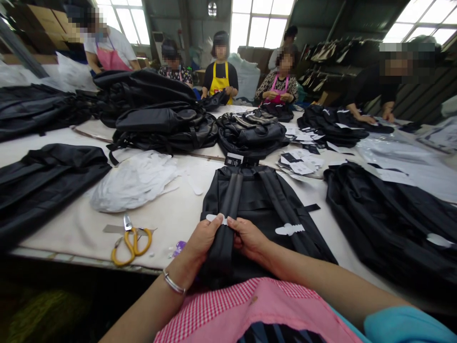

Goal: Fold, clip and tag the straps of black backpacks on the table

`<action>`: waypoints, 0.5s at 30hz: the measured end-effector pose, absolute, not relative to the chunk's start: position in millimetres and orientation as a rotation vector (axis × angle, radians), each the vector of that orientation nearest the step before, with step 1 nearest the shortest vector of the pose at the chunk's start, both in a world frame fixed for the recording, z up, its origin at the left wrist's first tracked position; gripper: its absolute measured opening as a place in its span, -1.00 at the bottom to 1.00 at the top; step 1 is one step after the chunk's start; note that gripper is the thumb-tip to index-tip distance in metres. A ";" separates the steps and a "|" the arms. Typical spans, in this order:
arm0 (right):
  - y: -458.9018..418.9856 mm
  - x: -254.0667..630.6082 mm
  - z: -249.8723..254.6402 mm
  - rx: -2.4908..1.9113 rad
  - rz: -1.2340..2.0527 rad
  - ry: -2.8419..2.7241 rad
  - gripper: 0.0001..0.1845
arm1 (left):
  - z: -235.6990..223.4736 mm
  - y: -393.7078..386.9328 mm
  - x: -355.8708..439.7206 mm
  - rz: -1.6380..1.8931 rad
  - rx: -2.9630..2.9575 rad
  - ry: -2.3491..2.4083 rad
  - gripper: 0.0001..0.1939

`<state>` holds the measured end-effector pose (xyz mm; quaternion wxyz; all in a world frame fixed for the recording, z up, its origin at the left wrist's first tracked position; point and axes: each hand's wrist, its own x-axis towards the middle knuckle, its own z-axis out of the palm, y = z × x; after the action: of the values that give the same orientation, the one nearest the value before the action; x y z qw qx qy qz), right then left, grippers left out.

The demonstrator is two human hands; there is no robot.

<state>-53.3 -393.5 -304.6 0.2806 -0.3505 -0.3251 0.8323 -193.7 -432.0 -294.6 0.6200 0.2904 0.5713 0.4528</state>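
A black backpack [250, 195] lies on the table in front of me, its two shoulder straps facing up. My left hand [207, 233] and my right hand [246, 236] pinch the left shoulder strap [224, 243] from both sides. Under my thumbs a white tab [214, 218] lies across that strap, partly hidden by the fingers. A second white tab with a notched end [290, 229] sits across the right shoulder strap [280, 200]. Black and white hang tags [234, 160] stick out at the top of the backpack.
Yellow-handled scissors [131, 243] lie at the left near the table edge, beside a pile of white tabs [137, 181]. More black bags [389, 219] flank me, with stacked bags [160, 119] and loose tags [302, 162] beyond. Several co-workers [219, 78] are across the table.
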 end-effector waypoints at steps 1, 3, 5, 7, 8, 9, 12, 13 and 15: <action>-392.7 -53.8 -304.0 -0.961 2.216 -0.870 -0.44 | -292.8 -431.5 -195.3 1.029 0.667 1.321 -0.50; -391.5 -55.2 -299.8 -1.014 2.175 -0.880 -0.44 | -287.2 -433.8 -200.7 1.027 0.682 1.293 -0.48; -391.2 -56.7 -293.3 -1.053 2.138 -0.899 -0.44 | -279.5 -441.1 -206.9 1.039 0.732 1.213 -0.47; -392.0 -58.3 -287.4 -1.083 2.092 -0.936 -0.43 | -271.3 -451.4 -211.5 1.009 0.798 1.159 -0.50; -392.9 -59.1 -285.4 -1.093 2.068 -0.958 -0.44 | -267.8 -456.5 -213.0 0.971 0.822 1.166 -0.52; -393.9 -60.1 -284.3 -1.101 2.044 -0.975 -0.44 | -265.2 -460.9 -213.8 0.928 0.833 1.188 -0.53; -397.3 -62.9 -284.7 -1.113 1.997 -1.001 -0.45 | -263.1 -467.8 -213.1 0.851 0.786 1.261 -0.56; -398.1 -63.4 -285.1 -1.120 1.990 -1.011 -0.46 | -263.7 -468.0 -211.9 0.857 0.757 1.272 -0.57; -398.5 -61.6 -284.3 -1.126 1.986 -1.070 -0.49 | -265.3 -467.4 -208.7 0.895 0.704 1.281 -0.58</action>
<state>-61.6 -398.5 -284.3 0.3051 -0.4253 -0.4039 0.7502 -208.7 -467.4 -265.3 0.6547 0.3103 0.5651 0.3946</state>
